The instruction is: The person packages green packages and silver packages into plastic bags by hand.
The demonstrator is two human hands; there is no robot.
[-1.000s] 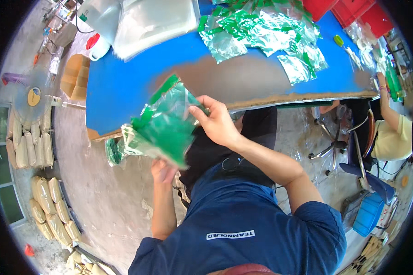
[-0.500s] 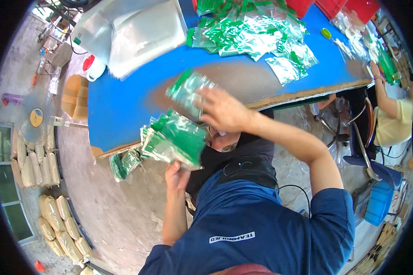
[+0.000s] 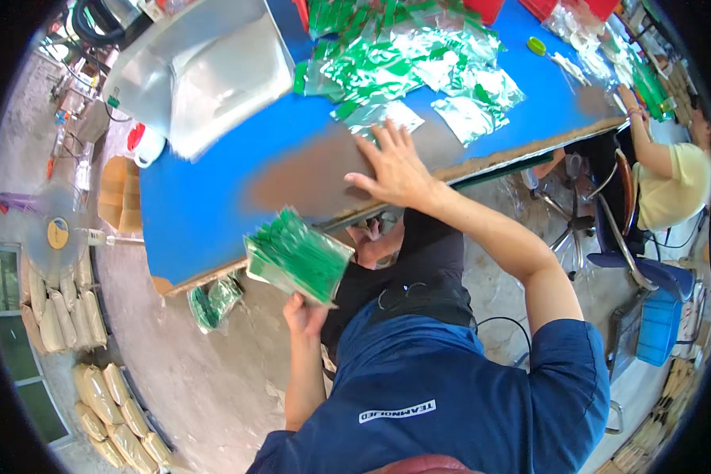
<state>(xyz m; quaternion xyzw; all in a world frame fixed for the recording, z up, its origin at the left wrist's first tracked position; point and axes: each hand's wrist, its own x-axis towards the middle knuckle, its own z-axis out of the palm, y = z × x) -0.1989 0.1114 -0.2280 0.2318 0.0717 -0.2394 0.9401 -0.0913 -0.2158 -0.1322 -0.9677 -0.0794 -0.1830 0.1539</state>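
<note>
My left hand [image 3: 304, 316] grips the lower edge of a stack of flat green-and-clear plastic packets [image 3: 300, 257], held tilted in front of the table edge. Over the table's worn brown patch, my right hand [image 3: 396, 170] has its fingers spread and nothing in it. Just beyond its fingertips lies a shiny clear-and-green packet [image 3: 378, 118], at the near side of a large heap of similar packets [image 3: 403, 63]. Another loose packet [image 3: 470, 117] lies to the right of it.
On the blue table [image 3: 189, 229], a stack of clear plastic sheets [image 3: 229, 87] and a red-and-white mug [image 3: 145, 145] stand left. Yellow-handled scissors [image 3: 536, 46] lie at the right. A bag of green items [image 3: 213, 302] is below the table edge. A co-worker [image 3: 671, 182] sits at far right.
My right hand has moved away from the stack toward the heap and released a packet, which now lies at the heap's near edge. My left hand still holds its stack.
</note>
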